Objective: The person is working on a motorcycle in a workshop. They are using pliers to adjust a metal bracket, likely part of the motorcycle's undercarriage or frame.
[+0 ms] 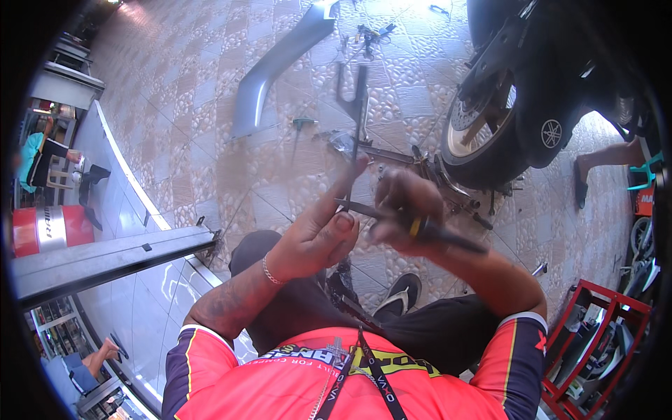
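Observation:
In front of my torso, my left hand is closed, its thumb and fingers pinching the lower end of a long thin dark strip with a hooked side branch. The strip stands out away from me over the floor. My right hand, partly blurred, is wrapped round a pointed tool with a black and yellow handle. Its dark tapered tip reaches left to the strip beside my left thumb. Whether the tip touches the strip I cannot tell, nor the tool's exact kind.
A motorcycle wheel stands at the right. On the tiled floor lie a grey body panel, a green-handled T-shaped tool, a wiring bundle and metal parts. A metal-edged bench is at left, a red rack at right.

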Demonstrator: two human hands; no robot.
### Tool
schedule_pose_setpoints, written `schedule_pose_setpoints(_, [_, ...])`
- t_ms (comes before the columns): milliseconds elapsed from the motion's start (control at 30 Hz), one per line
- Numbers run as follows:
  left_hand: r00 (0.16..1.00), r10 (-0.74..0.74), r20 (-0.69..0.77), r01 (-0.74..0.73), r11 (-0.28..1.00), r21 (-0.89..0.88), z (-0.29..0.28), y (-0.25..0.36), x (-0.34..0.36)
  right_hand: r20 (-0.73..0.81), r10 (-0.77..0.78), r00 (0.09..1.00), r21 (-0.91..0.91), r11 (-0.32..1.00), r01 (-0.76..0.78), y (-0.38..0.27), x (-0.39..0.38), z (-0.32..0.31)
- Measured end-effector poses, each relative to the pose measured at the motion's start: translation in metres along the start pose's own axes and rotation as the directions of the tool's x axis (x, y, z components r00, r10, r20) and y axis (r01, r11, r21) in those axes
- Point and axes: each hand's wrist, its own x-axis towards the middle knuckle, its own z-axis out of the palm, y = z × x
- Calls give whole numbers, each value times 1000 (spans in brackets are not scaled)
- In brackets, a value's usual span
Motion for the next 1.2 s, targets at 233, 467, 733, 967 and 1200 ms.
schedule_pose_setpoints(233, [997,8,-71,-5,999,42,-6,0,9,117,806,580,726,329,-604,-9,-18,35])
schedule_pose_setpoints(467, [1000,-27,13,26,993,111,-8,-10,3,231,-474,850,-477,706,524,8,10,-27])
schedule_pose_setpoints(733, [998,51,-40,-49,997,57,-7,-6,1,-74,280,957,263,931,-252,8,-5,12])
schedule_pose_setpoints(967, [995,90,-31,-88,995,48,-9,-4,4,255,809,530,735,193,-650,-17,-13,38])
schedule_pose_setpoints(1200, [999,-35,-40,35,999,-3,-11,-11,0,79,798,598,580,451,-679,-12,-8,8])
